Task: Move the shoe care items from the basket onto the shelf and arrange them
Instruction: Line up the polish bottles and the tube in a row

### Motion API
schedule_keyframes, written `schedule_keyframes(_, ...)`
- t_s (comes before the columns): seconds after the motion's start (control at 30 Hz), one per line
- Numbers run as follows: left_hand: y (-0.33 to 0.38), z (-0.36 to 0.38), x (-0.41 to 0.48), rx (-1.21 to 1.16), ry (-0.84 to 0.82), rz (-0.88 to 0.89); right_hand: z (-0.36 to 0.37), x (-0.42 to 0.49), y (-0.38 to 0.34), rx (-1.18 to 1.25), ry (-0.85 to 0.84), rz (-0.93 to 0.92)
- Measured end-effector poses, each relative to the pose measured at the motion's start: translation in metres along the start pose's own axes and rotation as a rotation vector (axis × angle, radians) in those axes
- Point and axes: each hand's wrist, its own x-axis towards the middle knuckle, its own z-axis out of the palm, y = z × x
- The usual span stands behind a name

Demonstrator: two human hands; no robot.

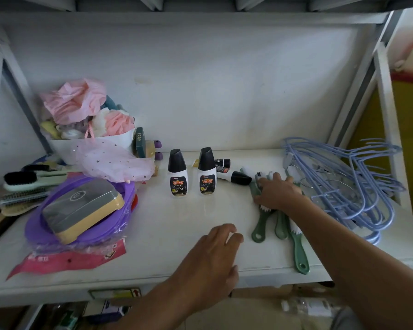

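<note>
Two white shoe polish bottles with black caps [178,173] [207,171] stand upright mid-shelf on the white shelf board [153,253]. Behind them lie more polish bottles [234,176] on their sides. Several green-handled shoe brushes [281,228] lie right of centre, handles toward me. My right hand [278,192] presses flat on the brush heads, fingers spread. My left hand [212,256] hovers over the shelf's front edge, fingers loosely curled, holding nothing. No basket for the task is identifiable in view.
A bundle of blue wire hangers [343,184] lies at the right. At the left sit purple plastic lids with a tan-and-grey box [81,208], more brushes [26,184], and a white tub of pink sponges [88,122]. A lower shelf holds boxes.
</note>
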Motion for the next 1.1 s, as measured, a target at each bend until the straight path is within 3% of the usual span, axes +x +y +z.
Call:
schedule_keyframes(0.2,-0.005,-0.001,0.001,0.021,0.009,0.028,-0.001,-0.006,0.005,-0.033,0.024,0.049)
schedule_keyframes(0.5,-0.006,-0.004,0.005,0.029,-0.005,0.013,0.011,0.010,-0.003,0.061,0.270,-0.094)
schedule_keyframes(1.1,-0.014,-0.006,0.004,0.075,0.017,0.017,0.013,0.029,0.011,-0.040,0.190,0.094)
